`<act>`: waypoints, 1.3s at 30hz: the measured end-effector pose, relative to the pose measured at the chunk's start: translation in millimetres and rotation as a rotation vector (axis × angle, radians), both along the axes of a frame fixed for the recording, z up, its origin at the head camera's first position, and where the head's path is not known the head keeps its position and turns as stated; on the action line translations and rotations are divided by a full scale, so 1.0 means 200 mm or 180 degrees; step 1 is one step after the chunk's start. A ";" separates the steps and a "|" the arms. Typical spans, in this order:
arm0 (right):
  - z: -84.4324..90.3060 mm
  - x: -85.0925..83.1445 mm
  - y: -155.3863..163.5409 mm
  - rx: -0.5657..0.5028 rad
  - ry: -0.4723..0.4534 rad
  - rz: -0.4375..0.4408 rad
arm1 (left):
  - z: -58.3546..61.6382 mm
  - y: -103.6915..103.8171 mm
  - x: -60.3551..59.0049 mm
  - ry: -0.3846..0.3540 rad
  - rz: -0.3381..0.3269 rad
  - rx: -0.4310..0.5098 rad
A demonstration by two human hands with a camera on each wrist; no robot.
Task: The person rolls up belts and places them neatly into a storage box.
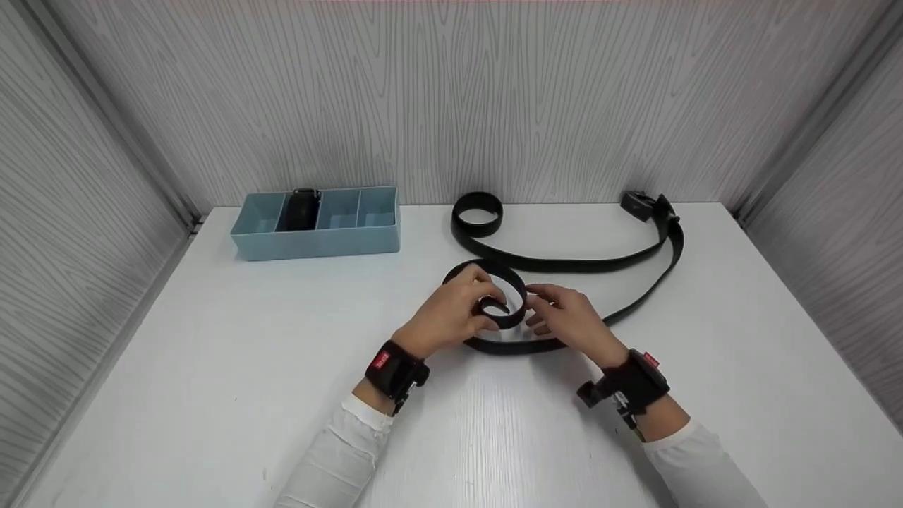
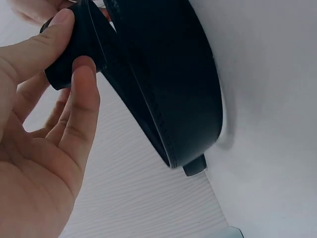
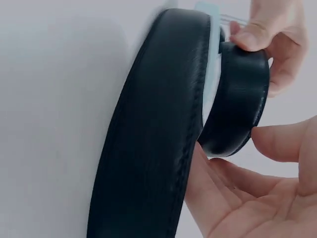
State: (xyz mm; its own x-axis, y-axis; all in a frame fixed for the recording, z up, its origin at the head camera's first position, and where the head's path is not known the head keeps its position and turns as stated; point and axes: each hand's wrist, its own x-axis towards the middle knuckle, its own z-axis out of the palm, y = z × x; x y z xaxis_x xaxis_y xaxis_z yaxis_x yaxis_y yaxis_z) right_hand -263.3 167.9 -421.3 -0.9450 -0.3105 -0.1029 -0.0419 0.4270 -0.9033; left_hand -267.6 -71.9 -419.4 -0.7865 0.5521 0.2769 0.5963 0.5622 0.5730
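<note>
Near the middle of the table a black leather belt (image 1: 515,347) curves toward me, its end curled into a loose spiral. My left hand (image 1: 448,310) grips the small inner curl between thumb and fingers, as the left wrist view (image 2: 74,44) also shows. On the spiral's right side is my right hand (image 1: 573,319). Its thumb touches the coil's edge and its fingers lie against the lower side, pinching it in the right wrist view. A wide outer turn of the belt (image 3: 148,114) passes beside these fingers.
Behind my hands lies another length of black belt (image 1: 564,265), with a coiled end (image 1: 477,229) at the back. Both straps run to a dark buckle (image 1: 637,205) at the back right. A blue divided box (image 1: 317,245) at the back left holds a rolled black item (image 1: 302,210).
</note>
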 end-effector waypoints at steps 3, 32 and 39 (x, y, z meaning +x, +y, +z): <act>0.00 0.00 0.00 -0.0183 -0.0180 0.0033 | -0.01 0.01 0.00 -0.0047 -0.0052 -0.0015; 0.06 0.03 0.03 -0.1019 -0.0499 0.0405 | 0.10 0.03 0.04 0.0450 -0.0173 0.0189; 0.14 0.04 0.06 -0.0518 -0.0330 0.0709 | 0.17 -0.08 0.04 -0.0280 0.0084 0.0343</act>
State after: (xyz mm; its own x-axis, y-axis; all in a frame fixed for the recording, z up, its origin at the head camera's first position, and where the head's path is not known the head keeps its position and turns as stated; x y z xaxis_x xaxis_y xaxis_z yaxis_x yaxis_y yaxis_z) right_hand -255.9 179.3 -393.2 -0.8387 -0.5295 -0.1273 -0.0223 0.2669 -0.9635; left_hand -260.2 -88.0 -385.8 -0.8242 0.5017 0.2626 0.5269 0.5095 0.6803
